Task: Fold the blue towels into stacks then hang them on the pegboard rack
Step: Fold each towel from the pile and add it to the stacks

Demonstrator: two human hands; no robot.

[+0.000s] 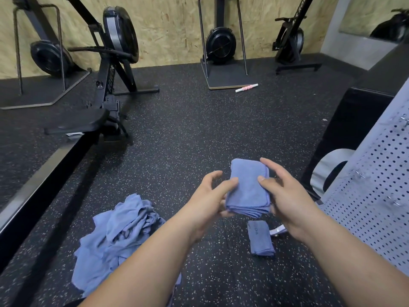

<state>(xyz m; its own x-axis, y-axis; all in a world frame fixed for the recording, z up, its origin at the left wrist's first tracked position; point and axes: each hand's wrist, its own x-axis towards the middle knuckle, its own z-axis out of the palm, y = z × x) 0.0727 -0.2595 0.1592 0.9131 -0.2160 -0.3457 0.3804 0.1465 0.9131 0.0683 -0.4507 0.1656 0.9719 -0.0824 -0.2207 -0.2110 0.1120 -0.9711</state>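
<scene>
Both the left hand (208, 196) and right hand (285, 196) grip a folded blue towel (249, 189), fingers (230, 182) curled round it, above the floor (188, 129).

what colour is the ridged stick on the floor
The ridged roller stick is pink with white ends; head view.

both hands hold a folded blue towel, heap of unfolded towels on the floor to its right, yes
No. The left hand and right hand do hold the folded towel, but the head view shows the heap on the floor to its left.
</scene>
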